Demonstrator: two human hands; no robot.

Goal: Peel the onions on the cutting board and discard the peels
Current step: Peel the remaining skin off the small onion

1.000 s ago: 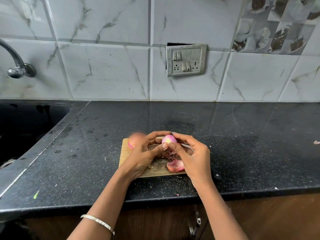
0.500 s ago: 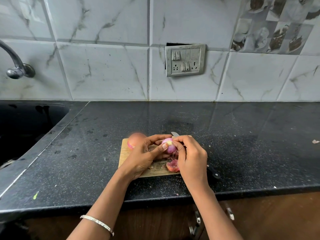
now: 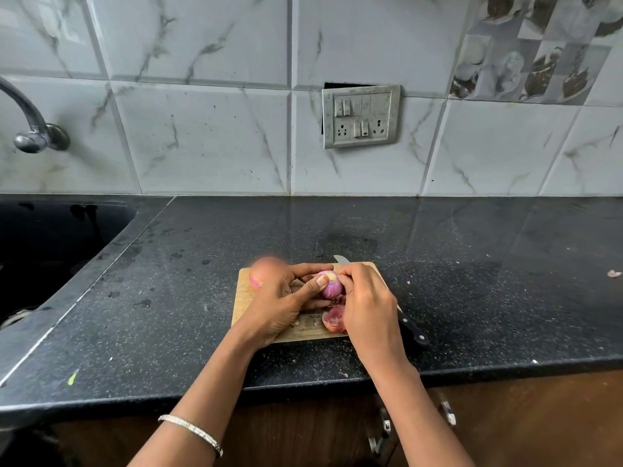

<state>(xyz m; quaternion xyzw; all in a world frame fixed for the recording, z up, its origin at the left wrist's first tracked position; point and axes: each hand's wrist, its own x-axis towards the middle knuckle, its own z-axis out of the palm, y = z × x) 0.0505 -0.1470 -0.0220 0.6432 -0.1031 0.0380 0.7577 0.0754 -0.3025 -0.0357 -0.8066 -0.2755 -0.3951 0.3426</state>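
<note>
- A black speckled desk (image 3: pixel 472 281) runs below a wall of grey marbled tiles (image 3: pixel 209 136), with a switch plate (image 3: pixel 361 115) on the wall and a tap (image 3: pixel 32 129) over the dark sink (image 3: pixel 50 244) at far left.
- A small wooden board (image 3: pixel 244 298) lies near the front edge of the desk, mostly hidden by both hands.
- The left hand (image 3: pixel 279 305) grips the part-peeled onion (image 3: pixel 330 284) just above the board: fingers curled over its top, thumb pressed against its near side.
- The right hand (image 3: pixel 367 308) has its fingertips closed in a pinch at the onion's top right (whether on skin or on the bulb itself I cannot tell).
- A second onion (image 3: pixel 266 267), unpeeled, sits at the board's far left corner, behind the left hand.
- Loose reddish peel (image 3: pixel 333 318) lies on the board's near right part, under the held onion and touching the right hand's edge.
- A knife lies along the board's right side: blade tip (image 3: pixel 340 259) showing beyond the hands, black handle (image 3: pixel 413 332) on the desk.
- A thin bangle (image 3: pixel 192 431) circles the left wrist.
- A scrap (image 3: pixel 613 273) lies on the desk at far right.
</note>
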